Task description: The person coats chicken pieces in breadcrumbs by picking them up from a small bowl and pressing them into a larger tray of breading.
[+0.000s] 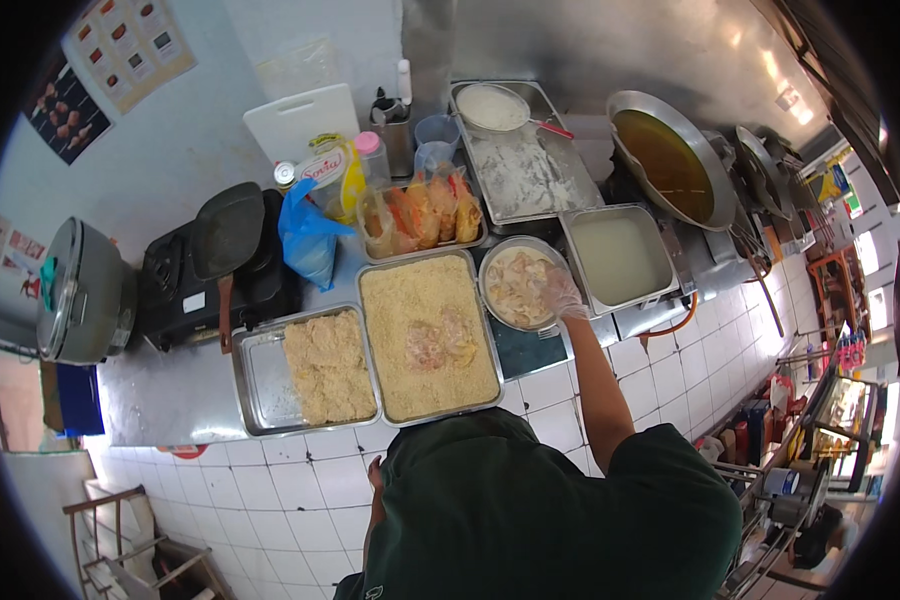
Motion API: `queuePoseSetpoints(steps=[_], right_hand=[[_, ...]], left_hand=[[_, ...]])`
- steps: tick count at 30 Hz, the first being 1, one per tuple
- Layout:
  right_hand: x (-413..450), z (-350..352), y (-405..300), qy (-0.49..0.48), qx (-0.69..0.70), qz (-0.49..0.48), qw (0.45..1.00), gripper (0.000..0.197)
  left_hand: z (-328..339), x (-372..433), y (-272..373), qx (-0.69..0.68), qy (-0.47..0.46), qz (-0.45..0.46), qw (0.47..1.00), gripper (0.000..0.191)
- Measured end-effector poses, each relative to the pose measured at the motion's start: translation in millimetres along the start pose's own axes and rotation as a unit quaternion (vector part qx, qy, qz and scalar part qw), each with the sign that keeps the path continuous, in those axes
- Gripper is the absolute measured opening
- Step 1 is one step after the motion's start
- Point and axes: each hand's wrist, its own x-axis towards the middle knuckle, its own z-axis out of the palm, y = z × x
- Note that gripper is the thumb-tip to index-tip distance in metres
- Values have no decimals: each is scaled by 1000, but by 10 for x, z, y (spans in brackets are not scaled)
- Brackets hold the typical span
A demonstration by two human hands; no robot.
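My right hand (pixel 564 294), in a clear plastic glove, is at the right side of a round metal bowl (pixel 487 300) of raw chicken in pale batter (pixel 517 281); its fingertips touch the chicken, and whether they grip a piece is unclear. My left hand (pixel 376 474) hangs low beside my body, mostly hidden. Before me a steel tray (pixel 496 367) of breadcrumbs (pixel 412 289) bears two pieces of battered chicken (pixel 424 346), lying side by side. To its left, another steel tray (pixel 249 394) holds crumb-coated pieces (pixel 330 367) along its right side.
A tray of pale liquid (pixel 621 255) stands right of the bowl, a wok of oil (pixel 664 165) beyond. Behind are a floury tray (pixel 525 172) with a sieve (pixel 493 107), bagged food (pixel 424 214) and a blue bag (pixel 311 236). A pan (pixel 229 232) rests on a stove at left.
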Motion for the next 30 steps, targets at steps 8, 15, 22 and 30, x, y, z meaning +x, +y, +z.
queuePoseSetpoints(steps=[8,15,22,30], right_hand=[[87,-307,55,-64,170,41,982,31],[85,-310,-139,-73,177,7,982,31],[30,-599,-877,-87,225,-31,970,32],[95,-299,-1924,-162,288,-106,938,24]], left_hand=[[110,-299,349,236,20,277,931,28],[236,-501,637,286,27,230,930,21],[386,-739,1147,248,-1,77,966,20],[297,-557,646,268,64,279,920,26]])
